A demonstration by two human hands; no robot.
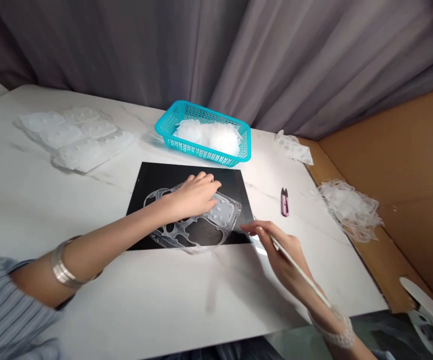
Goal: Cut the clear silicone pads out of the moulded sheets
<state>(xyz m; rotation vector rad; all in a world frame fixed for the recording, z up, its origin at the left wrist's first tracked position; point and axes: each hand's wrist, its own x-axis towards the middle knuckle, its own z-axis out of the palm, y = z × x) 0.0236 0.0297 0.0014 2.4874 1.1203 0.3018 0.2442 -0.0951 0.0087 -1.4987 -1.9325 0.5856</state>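
Observation:
A clear plastic sheet (224,231) with large cut-out openings lies on a black mat (156,175), its near edge overhanging the mat. Set in its right part is a pale, rounded panel (223,212) with small raised shapes. My left hand (197,194) rests over the sheet beside this panel, fingers bent and apart, palm hidden. At the mat's right edge, my right hand (282,252) is closed around a slim white pen-like tool (301,271). Its shaft slants back over the wrist; I cannot make out the tip.
Behind the mat stands a turquoise basket (201,151) holding white translucent pieces (224,139). Several embossed translucent sheets (84,135) lie at left. Pink thread snips (284,202) lie at right, near cut-out scraps (349,207) and another translucent piece (294,148). Cardboard (392,150) borders the table's right side.

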